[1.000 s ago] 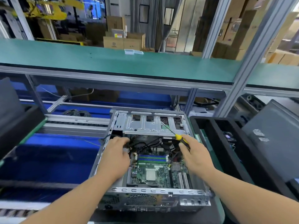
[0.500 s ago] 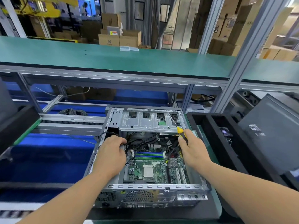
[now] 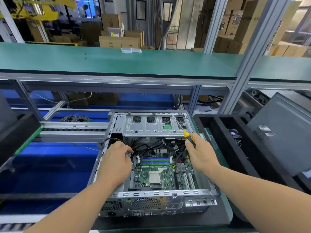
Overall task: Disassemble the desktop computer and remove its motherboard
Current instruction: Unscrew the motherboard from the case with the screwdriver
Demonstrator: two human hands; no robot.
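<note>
An open grey desktop case (image 3: 156,194) lies flat in front of me, rear panel nearest. Inside, the green motherboard (image 3: 146,178) shows its bare square CPU (image 3: 154,178) and blue and green memory slots (image 3: 155,160). My left hand (image 3: 116,163) reaches into the case's left side, fingers closed on the black cables (image 3: 148,147) by the board's far left corner. My right hand (image 3: 201,153) holds a yellow-and-black screwdriver (image 3: 188,136), its shaft pointing up and away over the silver drive cage (image 3: 151,126).
A black foam tray (image 3: 223,142) stands right of the case, with a grey case panel (image 3: 284,132) leaning beyond it. A green shelf (image 3: 117,63) runs above. Blue conveyor surface (image 3: 50,165) and a cable coil (image 3: 75,118) lie to the left.
The view has drifted slightly downward. My left hand has shifted a little deeper onto the cables. My right hand with the screwdriver stays at the case's right side.
</note>
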